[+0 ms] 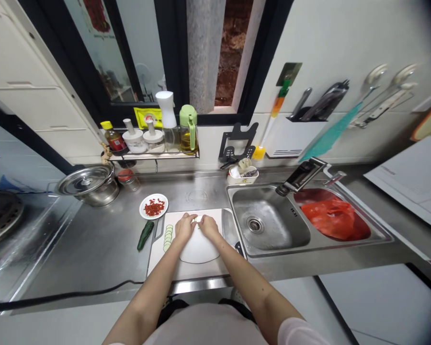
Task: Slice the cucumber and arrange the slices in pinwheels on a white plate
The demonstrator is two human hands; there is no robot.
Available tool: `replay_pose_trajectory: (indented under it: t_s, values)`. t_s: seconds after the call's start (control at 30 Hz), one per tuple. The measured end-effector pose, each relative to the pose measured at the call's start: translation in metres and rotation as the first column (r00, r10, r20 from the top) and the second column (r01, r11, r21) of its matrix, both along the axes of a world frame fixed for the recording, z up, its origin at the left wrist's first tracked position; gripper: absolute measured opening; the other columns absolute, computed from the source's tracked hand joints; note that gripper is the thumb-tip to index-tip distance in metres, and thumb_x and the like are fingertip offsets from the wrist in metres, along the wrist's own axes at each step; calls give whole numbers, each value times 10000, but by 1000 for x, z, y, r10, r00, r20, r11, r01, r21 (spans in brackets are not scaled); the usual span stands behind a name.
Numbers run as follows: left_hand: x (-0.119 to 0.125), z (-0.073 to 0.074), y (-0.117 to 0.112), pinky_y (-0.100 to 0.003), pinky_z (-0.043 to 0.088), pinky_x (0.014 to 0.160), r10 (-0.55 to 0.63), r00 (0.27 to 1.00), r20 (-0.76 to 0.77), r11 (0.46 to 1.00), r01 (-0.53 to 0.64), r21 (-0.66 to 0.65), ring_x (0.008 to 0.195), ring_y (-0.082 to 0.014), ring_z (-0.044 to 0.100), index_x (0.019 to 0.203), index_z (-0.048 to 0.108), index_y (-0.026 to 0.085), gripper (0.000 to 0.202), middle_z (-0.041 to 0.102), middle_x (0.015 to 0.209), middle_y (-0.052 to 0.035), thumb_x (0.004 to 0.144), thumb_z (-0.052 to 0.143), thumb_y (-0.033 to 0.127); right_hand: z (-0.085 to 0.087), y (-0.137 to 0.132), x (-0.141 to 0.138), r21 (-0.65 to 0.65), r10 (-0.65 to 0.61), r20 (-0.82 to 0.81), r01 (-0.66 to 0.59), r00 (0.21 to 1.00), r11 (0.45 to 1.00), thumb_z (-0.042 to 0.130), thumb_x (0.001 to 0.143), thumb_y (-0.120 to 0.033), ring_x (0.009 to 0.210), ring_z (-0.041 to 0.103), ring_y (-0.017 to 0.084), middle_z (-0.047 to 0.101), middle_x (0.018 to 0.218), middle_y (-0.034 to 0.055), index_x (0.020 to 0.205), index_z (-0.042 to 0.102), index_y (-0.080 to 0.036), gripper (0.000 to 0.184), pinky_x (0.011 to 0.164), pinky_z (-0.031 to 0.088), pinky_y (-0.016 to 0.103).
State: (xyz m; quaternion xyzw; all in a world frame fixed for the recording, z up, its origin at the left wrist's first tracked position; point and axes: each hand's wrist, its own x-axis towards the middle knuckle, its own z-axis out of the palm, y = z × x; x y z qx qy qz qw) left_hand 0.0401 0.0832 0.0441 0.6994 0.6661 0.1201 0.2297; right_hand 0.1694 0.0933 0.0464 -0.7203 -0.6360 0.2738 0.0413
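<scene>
Forearms (251, 270), two: spanned the cutting board (215, 214). Left hand (185, 226), right hand (209, 226): fingers pinched a small pale piece (197, 219) above it; loose grip risked dropping.

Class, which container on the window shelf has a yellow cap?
The dark bottle at the shelf's left end; both jars and the tall bottle have white tops, the jug green.

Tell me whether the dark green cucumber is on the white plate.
No, the cucumber lies on the metal counter, beside the cutting board.
</scene>
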Motion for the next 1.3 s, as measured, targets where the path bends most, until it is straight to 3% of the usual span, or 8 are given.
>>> replay_pose_trajectory:
  t_s: [0.23, 0.7, 0.87, 1.3]
  values:
    - [0, 0, -1, -258, 418, 816, 3, 999, 33, 1000, -3, 2, 943, -177, 581, 1227, 605, 310, 351, 591, 1087, -49, 892, 500, 295, 2, -12, 3, 54, 127, 70, -131, 989, 990, 470, 908, -275, 890, 623, 201, 676, 958, 94, 1072, 565, -180, 212, 675, 362, 252]
    - [0, -5, 0, -259, 414, 779, 7, 998, 61, 999, -9, 32, 894, -176, 583, 1194, 629, 307, 332, 609, 1005, -39, 878, 527, 291, 2, -21, 3, 63, 176, 100, -183, 979, 981, 394, 951, -279, 867, 627, 191, 678, 940, 79, 1131, 545, -199, 248, 725, 376, 262]
    - [0, -6, 0, -257, 410, 774, 6, 998, 61, 999, -8, 37, 892, -175, 583, 1195, 627, 306, 331, 610, 993, -40, 880, 526, 295, 3, -27, 4, 103, 243, 135, -258, 961, 961, 353, 952, -252, 874, 631, 195, 681, 982, 75, 1124, 556, -216, 269, 719, 389, 266]
    - [1, -6, 1, -252, 415, 761, 17, 999, 30, 999, -18, 27, 885, -166, 584, 1184, 631, 321, 332, 616, 1020, -25, 870, 533, 272, 11, -30, 0, 32, 357, 280, -381, 891, 924, 291, 954, -221, 900, 639, 217, 670, 1020, 106, 1254, 532, -221, 385, 750, 436, 298]
